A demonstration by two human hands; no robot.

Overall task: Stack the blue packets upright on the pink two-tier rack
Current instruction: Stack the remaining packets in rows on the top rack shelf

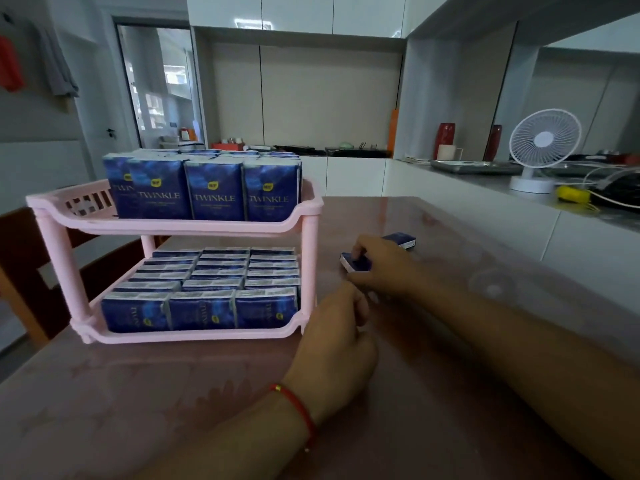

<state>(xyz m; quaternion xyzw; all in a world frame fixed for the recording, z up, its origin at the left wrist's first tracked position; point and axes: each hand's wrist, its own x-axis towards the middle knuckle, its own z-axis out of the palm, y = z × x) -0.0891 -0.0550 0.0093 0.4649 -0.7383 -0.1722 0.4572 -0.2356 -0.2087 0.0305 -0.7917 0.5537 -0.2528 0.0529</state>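
Observation:
The pink two-tier rack [180,226] stands on the table at the left. Several blue packets [214,190] stand upright on its top tier, and several more [202,311] fill the lower tier in rows. To the right of the rack, my right hand [384,263] grips a blue packet [355,264] lying on the table. Another blue packet [401,240] lies just behind that hand. My left hand [334,344], with a red string at the wrist, rests on the table by the rack's right post, fingers curled and holding nothing.
The brown glossy table [173,410] spreads in front of me. A wooden chair [31,271] stands behind the rack at the left. On the counter at the right are a white fan [540,147], cables and a metal tray [474,166].

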